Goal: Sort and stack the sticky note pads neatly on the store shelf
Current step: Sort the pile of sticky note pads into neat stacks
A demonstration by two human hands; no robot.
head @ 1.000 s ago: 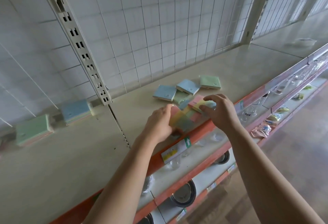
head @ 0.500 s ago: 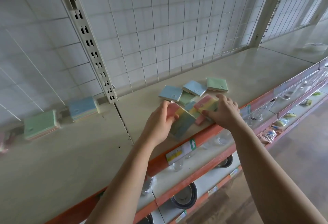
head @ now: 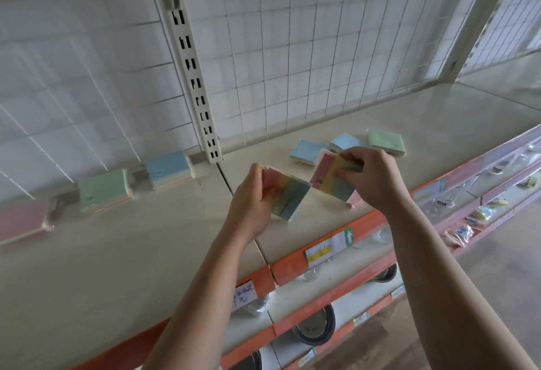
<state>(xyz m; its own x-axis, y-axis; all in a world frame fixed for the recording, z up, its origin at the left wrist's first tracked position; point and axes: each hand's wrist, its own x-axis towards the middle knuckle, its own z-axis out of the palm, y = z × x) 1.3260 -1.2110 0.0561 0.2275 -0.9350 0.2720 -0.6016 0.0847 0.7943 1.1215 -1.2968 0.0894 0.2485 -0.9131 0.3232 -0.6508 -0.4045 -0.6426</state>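
Observation:
My left hand (head: 251, 202) grips a rainbow-striped sticky note pad (head: 288, 198) lifted off the cream shelf (head: 146, 252). My right hand (head: 369, 176) holds a second rainbow-striped pad (head: 328, 178) tilted just to its right; the two pads almost touch. Behind my right hand lie two blue pads (head: 306, 150) (head: 344, 141) and a green pad (head: 386, 142). Along the back wall at left stand a blue stack (head: 168, 169), a green stack (head: 104, 189) and a pink stack (head: 23, 220).
A slotted white upright (head: 193, 88) and a wire grid back panel (head: 322, 47) close the shelf's rear. An orange front rail (head: 295, 267) with price labels edges the shelf. Lower shelves hold metal bowls (head: 313, 325) and small packets (head: 480, 214).
Both hands have lifted the rainbow pads off the pile near the shelf's front edge and drawn them apart, one pad in each hand. The view has shifted right and closer.

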